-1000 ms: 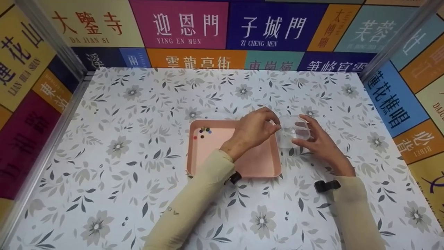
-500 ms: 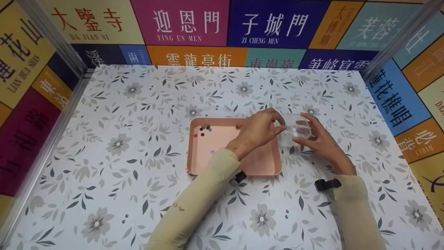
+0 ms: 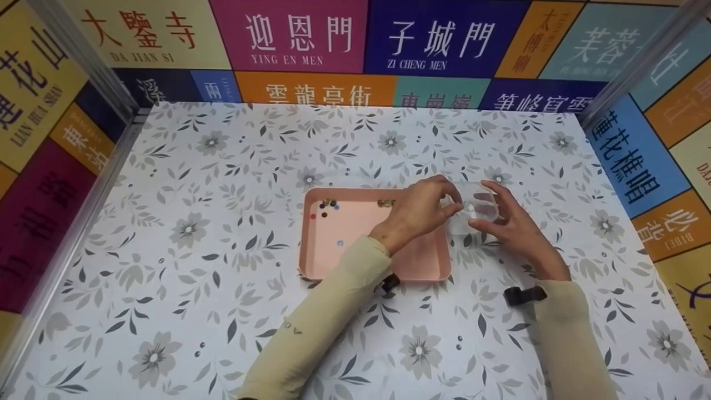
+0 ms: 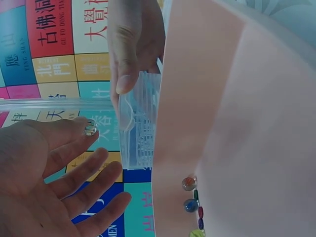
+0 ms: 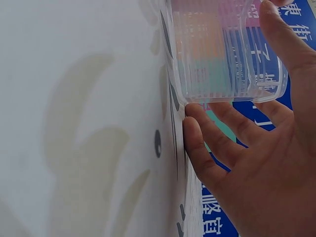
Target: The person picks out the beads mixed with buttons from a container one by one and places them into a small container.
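In the left wrist view, my left hand [image 4: 64, 173] pinches a small clear marble [image 4: 90, 128] between thumb and index finger, its other fingers spread. In the head view that hand [image 3: 419, 208] is at the near side of a clear plastic box [image 3: 459, 224], over the right side of a pink tray [image 3: 321, 258]. My right hand [image 3: 514, 228] holds the box from the right, thumb on one side and fingers on the other. The ribbed box wall [image 5: 212, 59] fills the top of the right wrist view. The marble is hidden in the head view.
Several small coloured beads [image 3: 325, 208] lie in the tray's back left corner. More marbles [image 3: 386, 203] sit along its back wall, and a single bluish one [image 3: 340, 243] lies on the tray floor. A floral cloth [image 3: 233, 311] covers the table, with printed panels [image 3: 289, 39] around it.
My left hand has moved slightly right, closer to the box. Marbles at the tray's back wall and the bluish one have come into view from behind the arm. The right hand stays nearly still.
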